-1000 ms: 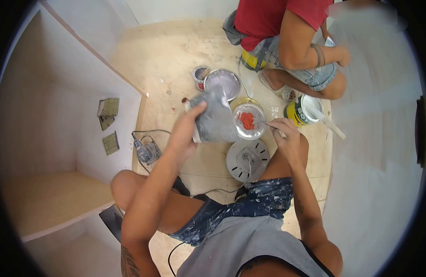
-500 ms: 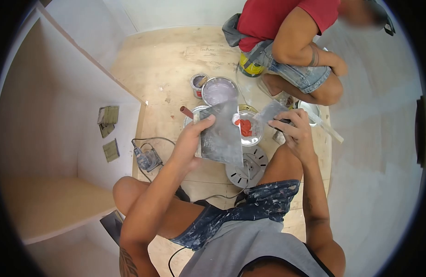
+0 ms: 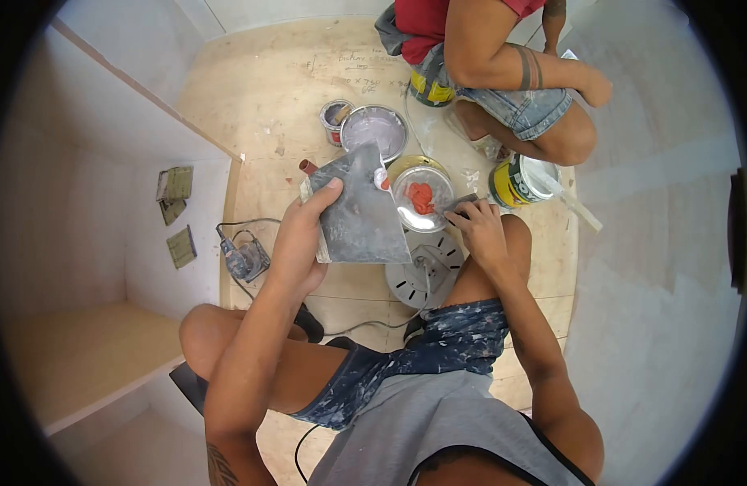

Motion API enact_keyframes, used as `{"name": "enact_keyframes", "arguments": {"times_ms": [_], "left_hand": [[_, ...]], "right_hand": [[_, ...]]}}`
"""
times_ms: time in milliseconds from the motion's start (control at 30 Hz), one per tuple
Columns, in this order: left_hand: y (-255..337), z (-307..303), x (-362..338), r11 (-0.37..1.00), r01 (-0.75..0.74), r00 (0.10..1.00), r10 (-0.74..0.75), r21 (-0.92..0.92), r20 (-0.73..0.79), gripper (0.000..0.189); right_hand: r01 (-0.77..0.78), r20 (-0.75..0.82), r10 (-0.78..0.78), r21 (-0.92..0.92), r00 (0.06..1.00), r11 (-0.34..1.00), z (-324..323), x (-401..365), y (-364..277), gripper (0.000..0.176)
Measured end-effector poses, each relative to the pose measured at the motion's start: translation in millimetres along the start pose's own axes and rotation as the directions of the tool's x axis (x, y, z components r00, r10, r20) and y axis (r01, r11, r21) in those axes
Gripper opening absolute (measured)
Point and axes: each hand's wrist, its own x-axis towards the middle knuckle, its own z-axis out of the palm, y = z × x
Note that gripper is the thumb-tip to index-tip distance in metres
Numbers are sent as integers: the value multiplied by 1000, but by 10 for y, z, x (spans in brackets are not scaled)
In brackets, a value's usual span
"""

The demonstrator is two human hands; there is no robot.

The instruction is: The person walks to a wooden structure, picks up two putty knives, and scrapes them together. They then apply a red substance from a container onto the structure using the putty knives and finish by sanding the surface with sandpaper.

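My left hand grips a grey putty board by its pale left edge, thumb on top. A dab of white and red paste clings to the board's upper right edge. My right hand is closed round a dark putty knife, its blade mostly hidden by the angle. The knife is at the right rim of a round clear lid that carries a lump of red paste. Beyond the board stands an open tin of pale lilac filler.
A small tin stands beside the filler. A yellow-black bucket bears a pale stick. A corded sander lies left, near a grey slotted disc. Another person crouches ahead right; a cabinet flanks the left.
My right hand has moved down and left with the putty knife, to the lid's rim. The board has shifted slightly left in view. The other person's arm has changed position.
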Motion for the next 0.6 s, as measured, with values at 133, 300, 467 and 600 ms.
{"name": "enact_keyframes", "arguments": {"times_ms": [133, 300, 467, 600], "left_hand": [[61, 9, -23, 1000, 9, 1000, -9, 12, -12, 36], [79, -21, 58, 1000, -27, 999, 27, -1, 19, 37], [67, -32, 118, 999, -41, 999, 41, 11, 20, 34], [62, -48, 132, 999, -35, 999, 34, 17, 22, 34]], "right_hand": [[9, 22, -9, 17, 1000, 1000, 22, 14, -9, 31], [-9, 20, 9, 42, 1000, 999, -52, 35, -67, 33], [-17, 27, 16, 54, 1000, 998, 6, 21, -88, 39], [-19, 9, 18, 41, 1000, 999, 34, 17, -84, 32]]}}
